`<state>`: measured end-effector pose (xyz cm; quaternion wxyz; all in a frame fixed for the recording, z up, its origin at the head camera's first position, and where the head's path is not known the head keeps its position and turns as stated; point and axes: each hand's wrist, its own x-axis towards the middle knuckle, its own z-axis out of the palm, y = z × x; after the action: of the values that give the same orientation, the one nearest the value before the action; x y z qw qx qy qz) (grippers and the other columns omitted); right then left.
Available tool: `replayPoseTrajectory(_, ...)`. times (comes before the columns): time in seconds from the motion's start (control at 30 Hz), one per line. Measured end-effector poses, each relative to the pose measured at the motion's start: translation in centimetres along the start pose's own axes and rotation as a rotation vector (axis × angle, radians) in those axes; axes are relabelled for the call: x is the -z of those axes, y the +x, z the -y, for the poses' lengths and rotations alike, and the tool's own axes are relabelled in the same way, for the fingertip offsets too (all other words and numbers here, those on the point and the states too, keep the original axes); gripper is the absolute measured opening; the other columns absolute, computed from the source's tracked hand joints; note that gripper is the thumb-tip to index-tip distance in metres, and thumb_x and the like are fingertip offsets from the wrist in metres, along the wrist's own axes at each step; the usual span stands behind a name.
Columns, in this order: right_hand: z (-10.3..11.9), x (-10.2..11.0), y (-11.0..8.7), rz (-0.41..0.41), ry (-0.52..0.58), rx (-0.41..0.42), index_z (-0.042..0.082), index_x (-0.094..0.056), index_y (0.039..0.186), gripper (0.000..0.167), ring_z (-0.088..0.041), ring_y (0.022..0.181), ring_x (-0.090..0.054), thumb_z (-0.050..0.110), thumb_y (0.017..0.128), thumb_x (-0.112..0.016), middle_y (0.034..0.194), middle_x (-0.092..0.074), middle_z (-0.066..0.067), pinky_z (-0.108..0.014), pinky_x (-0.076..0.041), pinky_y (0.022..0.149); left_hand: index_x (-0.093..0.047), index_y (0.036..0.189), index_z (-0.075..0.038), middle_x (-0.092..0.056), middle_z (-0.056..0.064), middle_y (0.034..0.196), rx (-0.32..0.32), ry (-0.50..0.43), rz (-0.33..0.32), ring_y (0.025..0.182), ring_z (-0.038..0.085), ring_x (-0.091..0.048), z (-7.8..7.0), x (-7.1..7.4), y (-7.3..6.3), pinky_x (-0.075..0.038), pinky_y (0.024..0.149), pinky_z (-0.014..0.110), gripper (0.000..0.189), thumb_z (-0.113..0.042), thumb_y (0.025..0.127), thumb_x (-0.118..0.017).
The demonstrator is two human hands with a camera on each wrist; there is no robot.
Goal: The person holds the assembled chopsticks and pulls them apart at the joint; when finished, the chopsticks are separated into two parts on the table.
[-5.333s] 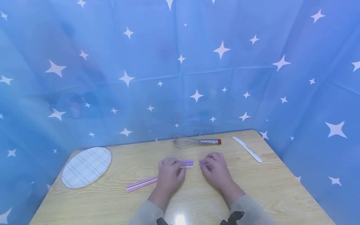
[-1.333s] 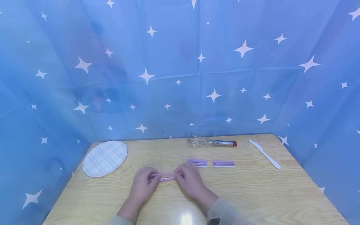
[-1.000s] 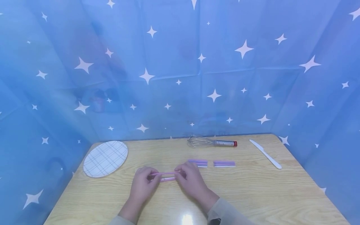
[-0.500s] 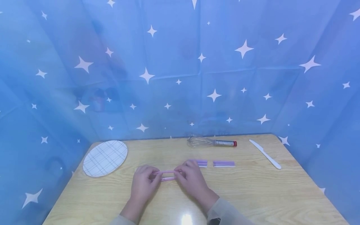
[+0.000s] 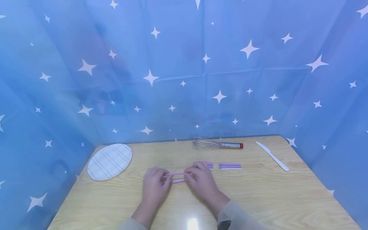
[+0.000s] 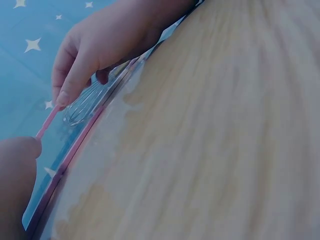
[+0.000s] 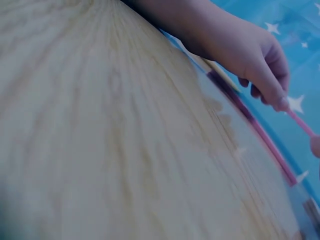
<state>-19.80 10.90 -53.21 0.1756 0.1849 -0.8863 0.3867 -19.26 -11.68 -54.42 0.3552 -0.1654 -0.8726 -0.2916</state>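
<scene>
My left hand [image 5: 155, 185] and right hand [image 5: 202, 182] pinch opposite ends of a thin pink stick [image 5: 178, 173], held level between them. In the left wrist view, the pink stick [image 6: 47, 124] is above the table, with the right hand [image 6: 105, 45] at its far end. Below it, more pink and white sticks [image 5: 179, 181] lie on the table, their ends hidden by the hands. To the right are two short rows of purple and white sticks, one row [image 5: 230, 166] fully visible, the other row [image 5: 211, 166] partly behind the right hand.
A wire whisk [image 5: 217, 144] with a red-ended handle lies near the table's back edge. A white knife [image 5: 272, 156] lies at the back right, and a checked oval plate or mat [image 5: 110, 161] at the back left. A blue star-patterned curtain [image 5: 178, 64] hangs behind.
Earlier both hands were at the purple sticks, which now lie released in two rows. The hands moved left to the pink sticks, and one has risen slightly away from the others.
</scene>
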Motion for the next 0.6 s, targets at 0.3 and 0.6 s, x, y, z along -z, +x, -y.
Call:
replayPoseTrajectory(0.3, -1.9, 1.7, -0.8, -0.038, 0.026, -0.016, 0.022, -0.082, 0.108, 0.014, -0.014, 0.112, -0.05, 0.025, 0.095, -0.083, 0.111, -0.064, 0.01, -0.044, -0.048, 0.094, -0.078, 0.092, -0.015, -0.072, -0.004, 0.09, -0.021, -0.003, 0.033, 0.087, 0.019, -0.064, -2.0, -1.6, 0.4, -0.051, 0.087, 0.044, 0.02, -0.029, 0.086, -0.09)
replayPoseTrajectory(0.6, -3.3, 4.5, -1.3, 0.006, 0.006, -0.103, 0.029, -0.081, 0.108, 0.01, -0.008, 0.108, -0.048, 0.029, 0.099, -0.079, 0.106, -0.06, 0.019, -0.041, -0.047, 0.093, -0.079, 0.093, -0.016, -0.071, -0.005, 0.09, -0.052, -0.025, 0.039, 0.085, 0.016, -0.062, -3.9, -3.8, 1.0, -0.052, 0.087, 0.042, 0.018, -0.031, 0.089, -0.089)
